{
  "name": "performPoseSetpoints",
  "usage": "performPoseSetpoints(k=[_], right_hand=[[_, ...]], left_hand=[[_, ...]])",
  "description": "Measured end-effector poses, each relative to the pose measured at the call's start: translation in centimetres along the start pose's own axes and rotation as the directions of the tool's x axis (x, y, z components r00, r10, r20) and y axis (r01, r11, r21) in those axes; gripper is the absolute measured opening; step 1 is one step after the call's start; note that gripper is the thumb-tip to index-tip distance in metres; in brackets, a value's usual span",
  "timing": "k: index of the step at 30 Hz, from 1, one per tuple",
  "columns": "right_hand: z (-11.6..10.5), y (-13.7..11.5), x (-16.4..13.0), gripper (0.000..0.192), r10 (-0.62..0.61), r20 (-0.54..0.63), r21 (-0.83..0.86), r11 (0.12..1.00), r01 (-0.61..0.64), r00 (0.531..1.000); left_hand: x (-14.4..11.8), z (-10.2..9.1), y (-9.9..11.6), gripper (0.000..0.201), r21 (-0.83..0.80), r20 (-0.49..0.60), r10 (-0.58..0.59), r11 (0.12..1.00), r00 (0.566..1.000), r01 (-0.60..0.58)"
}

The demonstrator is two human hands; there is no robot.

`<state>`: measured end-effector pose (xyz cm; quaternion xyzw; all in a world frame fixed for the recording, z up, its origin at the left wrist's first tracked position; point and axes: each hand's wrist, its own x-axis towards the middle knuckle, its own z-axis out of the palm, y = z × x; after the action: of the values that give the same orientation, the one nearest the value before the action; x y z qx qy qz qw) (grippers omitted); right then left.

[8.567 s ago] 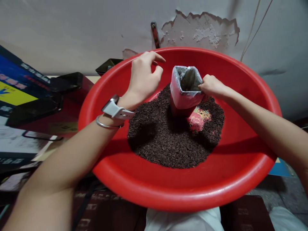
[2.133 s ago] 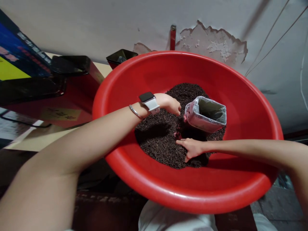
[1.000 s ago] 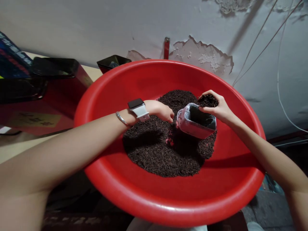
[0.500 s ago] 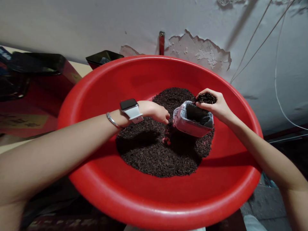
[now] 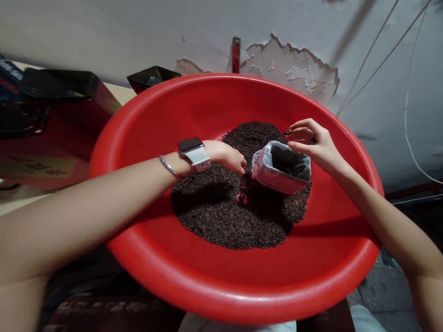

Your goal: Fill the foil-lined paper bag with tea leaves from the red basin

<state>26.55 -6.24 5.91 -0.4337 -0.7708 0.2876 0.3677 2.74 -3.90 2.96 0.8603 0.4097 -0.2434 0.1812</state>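
**Handful tipped out, bag leaning in the leaves**

The bag [image 5: 281,167] sits just right of the frame's centre, its mouth open and tilted toward the right, its base sunk in the heap of dark tea leaves [image 5: 238,207]; half a second ago the right hand [image 5: 313,143] held a dark clump above that mouth, and now its fingers are spread apart over the far rim of the bag with only a few crumbs on them, so by my reading the handful has gone in and the bag is one scoop fuller; the left hand [image 5: 228,157], with a watch [image 5: 194,150] and bangle on the wrist, stays curled against the bag's left side, though whether it actually grips the bag I cannot tell; the heap fills the middle of the red basin [image 5: 221,286], with bare red floor all round it, widest toward the bottom of the frame; the basin's rim rises high at every side; a peeling wall [image 5: 294,64] stands close behind the top edge, and dark boxes [image 5: 51,92] crowd the upper left.
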Motion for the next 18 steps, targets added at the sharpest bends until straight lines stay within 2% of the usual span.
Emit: performPoseSetpoints(k=[3, 6, 8, 10, 11, 12, 14, 16, 18], right_hand=[[0.2, -0.3, -0.3, 0.036, -0.06, -0.046, -0.085, 0.995, 0.056, 0.997], [0.9, -2.0, -0.9, 0.028, -0.174, -0.042, -0.206, 0.965, 0.162, 0.984], [1.8, -3.6, -1.7, 0.022, -0.236, 0.074, -0.248, 0.937, 0.247, 0.969], [3.1, -4.9, -2.7, 0.017, -0.253, 0.313, -0.235, 0.913, 0.332, 0.915], [3.8, -5.1, -3.4, 0.019, -0.226, 0.458, -0.22, 0.908, 0.356, 0.86], [4.5, -5.1, -4.1, 0.024, -0.171, 0.596, -0.213, 0.908, 0.36, 0.785], [5.8, -4.2, -5.6, 0.049, 0.019, 0.8, -0.261, 0.911, 0.32, 0.6], [7.0, -2.3, -7.0, 0.09, 0.261, 0.859, -0.403, 0.875, 0.267, 0.44], [7.7, 0.0, -8.0, 0.121, 0.445, 0.825, -0.536, 0.81, 0.236, 0.347]], left_hand=[[0.5, 0.2, -0.6, 0.045, -0.006, -0.004, -0.008, 1.0, 1.0, 0.008], [0.6, 0.2, -0.9, 0.046, -0.018, -0.009, -0.016, 1.0, 1.0, 0.016], [0.6, 0.1, -1.0, 0.048, -0.054, -0.013, -0.026, 0.998, 1.0, 0.025], [0.4, -0.1, -0.9, 0.048, -0.074, -0.018, -0.028, 0.997, 0.999, 0.027], [0.4, -0.2, -0.9, 0.048, -0.07, -0.022, -0.027, 0.997, 0.999, 0.026], [0.3, -0.3, -0.8, 0.048, -0.061, -0.029, -0.026, 0.998, 0.999, 0.024], [0.1, -0.5, -0.6, 0.048, -0.039, -0.035, -0.03, 0.999, 0.999, 0.029], [-0.1, -0.7, -0.3, 0.047, -0.022, -0.03, -0.046, 0.999, 0.998, 0.046], [-0.4, -0.9, 0.1, 0.046, -0.011, -0.022, -0.05, 0.999, 0.998, 0.05]])
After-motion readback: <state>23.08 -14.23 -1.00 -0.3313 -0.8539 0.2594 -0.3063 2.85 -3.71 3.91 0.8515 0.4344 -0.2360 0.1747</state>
